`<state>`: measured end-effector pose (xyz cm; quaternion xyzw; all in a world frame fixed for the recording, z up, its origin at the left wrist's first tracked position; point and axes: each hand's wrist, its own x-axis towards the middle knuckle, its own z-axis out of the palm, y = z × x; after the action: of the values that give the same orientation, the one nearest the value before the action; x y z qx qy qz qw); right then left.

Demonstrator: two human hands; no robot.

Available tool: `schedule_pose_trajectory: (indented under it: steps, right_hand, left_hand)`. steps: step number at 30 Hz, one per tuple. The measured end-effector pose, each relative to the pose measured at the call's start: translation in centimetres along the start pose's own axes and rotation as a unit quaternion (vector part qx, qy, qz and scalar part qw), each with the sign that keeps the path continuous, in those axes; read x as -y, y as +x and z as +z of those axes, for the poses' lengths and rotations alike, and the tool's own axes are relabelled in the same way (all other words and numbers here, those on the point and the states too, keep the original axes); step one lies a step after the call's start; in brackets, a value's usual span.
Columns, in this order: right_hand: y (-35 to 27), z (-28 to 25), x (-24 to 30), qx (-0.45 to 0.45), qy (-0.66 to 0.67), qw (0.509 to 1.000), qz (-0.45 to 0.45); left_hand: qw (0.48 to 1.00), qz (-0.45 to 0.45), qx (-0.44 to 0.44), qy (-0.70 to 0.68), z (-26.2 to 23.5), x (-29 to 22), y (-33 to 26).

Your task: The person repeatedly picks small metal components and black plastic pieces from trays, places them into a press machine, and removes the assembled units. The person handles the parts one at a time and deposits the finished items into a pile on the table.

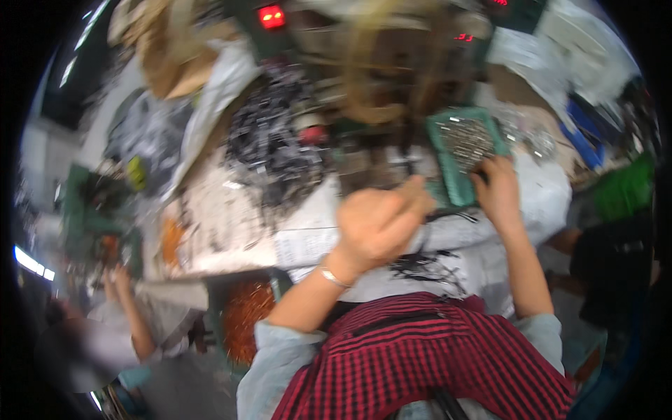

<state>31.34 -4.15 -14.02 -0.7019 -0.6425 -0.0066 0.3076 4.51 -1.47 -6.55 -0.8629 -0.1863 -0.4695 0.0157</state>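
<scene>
My left hand (381, 220) is closed in the middle, thumb and fingers pressed together and pointing up to the right. Blur hides what is in them. It is just in front of a dark machine (367, 164) with a fixture. To the right, my right hand (498, 192) bends its fingers over the near right side of a green tray (456, 185). Small shiny metal pieces (463, 142) fill that tray. The fingertips reach in among the pieces, and what they grip is hidden. Thin black strips (427, 269) lie on white sheeting below my hands.
A heap of black parts (273, 133) covers the table left of the machine. Clear plastic bags (535, 136) lie to the right of the tray. A bin of copper-coloured pieces (248, 315) stands below the table's front edge. Another person's arms (129, 301) show at far left.
</scene>
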Motion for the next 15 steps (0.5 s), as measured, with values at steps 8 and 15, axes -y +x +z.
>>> schedule_pose_trajectory:
  steps: [8,15]
  right_hand:
    - [-1.5,1.3,-2.0,-0.063,0.314,0.935,0.155]
    - [1.1,0.6,1.2,-0.035,0.309,0.941,0.133]
  left_hand:
    - [0.955,-0.148,-0.079,0.246,-10.9,-0.6,-5.7]
    - [0.882,-0.284,0.158,0.341,-14.6,14.0,-9.5]
